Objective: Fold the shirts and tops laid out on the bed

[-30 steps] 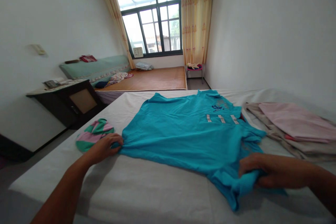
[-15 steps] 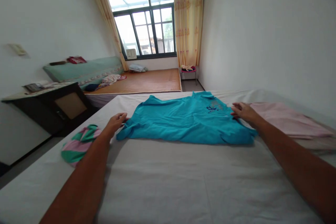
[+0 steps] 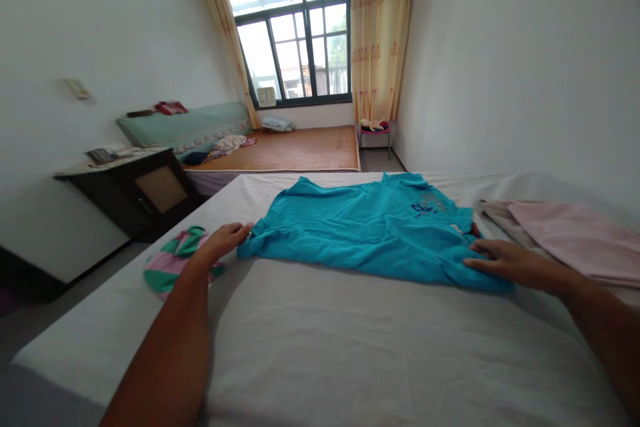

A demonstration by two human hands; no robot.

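A turquoise T-shirt (image 3: pixel 340 223) with dark blue lettering lies spread sideways on the white bed sheet (image 3: pixel 320 333), its near edge folded over and wrinkled. At the shirt's left end, my left hand (image 3: pixel 231 239) pinches the edge of the cloth. My right hand (image 3: pixel 507 261) grips the right end, with the thumb on top and some fingers hidden beneath the fabric. Beside my left forearm lies a crumpled pink-and-green striped cloth (image 3: pixel 173 263), partly covered by that arm.
Folded pink cloth (image 3: pixel 585 233) lies at the right side of the bed. Beyond the bed stand a dark cabinet (image 3: pixel 150 193), a second bed with a brown mat (image 3: pixel 305 150), and a small stool (image 3: pixel 375 130) near the curtain (image 3: pixel 377 47). A wall runs along the right.
My right hand has moved nearer along the shirt's right end and taken hold of it. My left hand has closed on the left edge. The view has turned slightly left.
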